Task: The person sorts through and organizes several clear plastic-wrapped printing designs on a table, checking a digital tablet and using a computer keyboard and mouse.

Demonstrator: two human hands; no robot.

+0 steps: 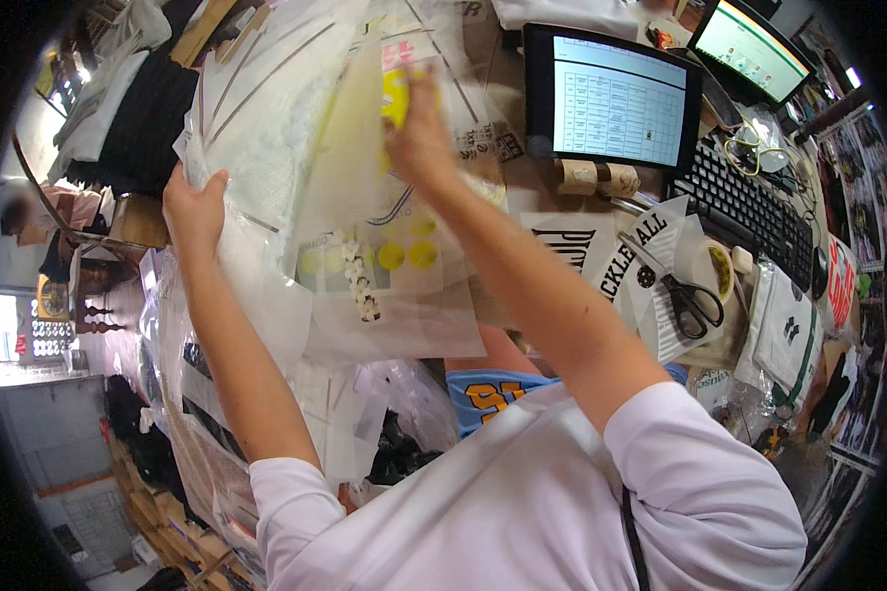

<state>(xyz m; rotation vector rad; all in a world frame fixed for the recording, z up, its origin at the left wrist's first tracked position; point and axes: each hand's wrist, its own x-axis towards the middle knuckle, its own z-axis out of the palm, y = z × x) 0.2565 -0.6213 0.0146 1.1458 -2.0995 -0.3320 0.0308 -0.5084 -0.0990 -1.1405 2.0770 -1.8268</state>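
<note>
1. Locate the work. A stack of translucent sheets (251,128) lies in front of the person, spread on the counter (503,94) and overhanging its near edge. A yellowish film (343,148) stands raised above the stack, between the two hands; yellow discs (389,257) and a strip of small white shapes (362,281) show below it.

2. Check the left grip. The left hand (195,212) pinches the left margin of the whitish sheets, thumb uppermost. How many layers it takes cannot be told. Maintain this hold on the margin as an anchor; pressure should be firm enough to prevent slip, without creasing.

3. Check the right grip. The right hand (419,138) is at the upper right edge of the raised film, beside a bright yellow patch. It is blurred; whether the fingers clasp the film or merely touch it cannot be told.

4. Handle one layer at a time. Thin film probably clings to its neighbours; separate from an edge and lift slowly.

5. Keep fingertips off printed areas, which may smear or scratch.

6. Support the overhanging lower edge, since it could sag and fold.

7. Keep lifted film away from the scissors (695,310) and tape roll (715,271) at right; either could snag it.
</note>
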